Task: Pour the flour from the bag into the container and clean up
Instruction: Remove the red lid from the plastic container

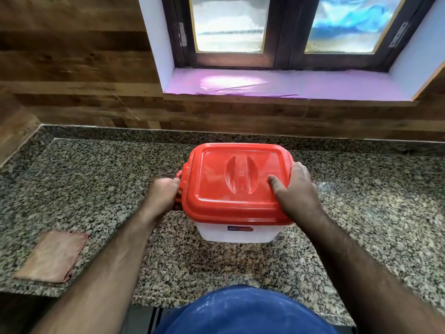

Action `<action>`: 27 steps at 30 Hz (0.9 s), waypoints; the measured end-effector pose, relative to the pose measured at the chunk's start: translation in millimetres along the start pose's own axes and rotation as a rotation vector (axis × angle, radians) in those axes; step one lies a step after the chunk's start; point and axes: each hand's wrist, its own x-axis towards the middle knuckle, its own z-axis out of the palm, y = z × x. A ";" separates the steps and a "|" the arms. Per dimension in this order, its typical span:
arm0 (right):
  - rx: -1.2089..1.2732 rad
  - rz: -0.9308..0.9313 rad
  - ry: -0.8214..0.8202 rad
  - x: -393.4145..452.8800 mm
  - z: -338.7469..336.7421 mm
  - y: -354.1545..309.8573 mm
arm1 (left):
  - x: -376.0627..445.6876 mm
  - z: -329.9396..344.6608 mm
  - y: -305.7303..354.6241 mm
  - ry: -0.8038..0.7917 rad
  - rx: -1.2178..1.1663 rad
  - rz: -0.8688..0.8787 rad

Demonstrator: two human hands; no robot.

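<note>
A white plastic container (237, 233) stands upright on the speckled granite counter (96, 184), near the middle of the view. A red lid (237, 179) sits flat on top of it and covers the whole top. The lid has a long handle (241, 174) molded into its middle. A small red and blue label (240, 228) is stuck on the near side of the container, just under the lid.

The left hand (162, 196) is at the 9 o'clock side of the lid. Its fingers are curled tight around a red latch (179, 186) on that side and grip it. The right hand (295, 189) is at the 3 o'clock side. It holds the lid edge, with the thumb (277, 185) lying on top of the lid and the fingers bent down over the far corner. Both bare arms reach in from the bottom of the view.

A flat pinkish-brown cloth (51, 256) lies on the counter at about 8 o'clock from the container, well apart from it. A thin white dusty patch (325, 188) shows on the counter just to the right of the right hand.

A blue garment (243, 312) with pale smears fills the bottom middle. Behind the counter is a wood-look wall (72, 68). At 12 o'clock is a window (289, 25) with dark wooden frames and cloudy glass, and a purple sill (289, 84) under it.
</note>
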 end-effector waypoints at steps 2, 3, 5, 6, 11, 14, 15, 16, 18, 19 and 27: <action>0.044 0.059 -0.008 0.6 -1.1 0.0 | 1.5 1.5 -12.5 -0.072 -0.035 -0.086; 0.070 0.106 -0.009 1.6 -3.7 -0.4 | -0.3 4.5 -14.3 -0.037 0.000 -0.078; 0.093 0.174 -0.015 3.9 -8.3 -0.9 | -8.4 12.1 -11.1 0.137 0.029 0.021; 0.082 0.192 -0.008 5.8 -9.7 -0.6 | -16.5 16.5 -4.9 0.206 -0.013 0.073; 0.159 0.335 -0.055 14.2 -24.0 -9.0 | -45.6 35.6 14.6 0.003 -0.275 0.099; 0.269 0.346 -0.088 31.5 -25.4 6.2 | -40.8 34.7 8.8 0.017 -0.319 0.106; 0.312 0.332 -0.100 32.5 -28.5 6.8 | -40.6 34.1 8.4 0.033 -0.328 0.102; 0.363 0.309 -0.107 27.0 -36.4 0.2 | -40.3 34.1 7.8 0.055 -0.337 0.104; 0.497 0.250 -0.115 12.6 -53.1 -17.3 | -42.5 34.1 9.8 0.093 -0.367 0.103; 0.566 0.227 -0.116 6.0 -59.3 -26.7 | -41.4 32.9 9.3 0.115 -0.374 0.099; 1.159 -0.020 -0.240 -23.0 -85.2 -64.3 | -40.9 20.0 22.1 0.138 -0.418 0.062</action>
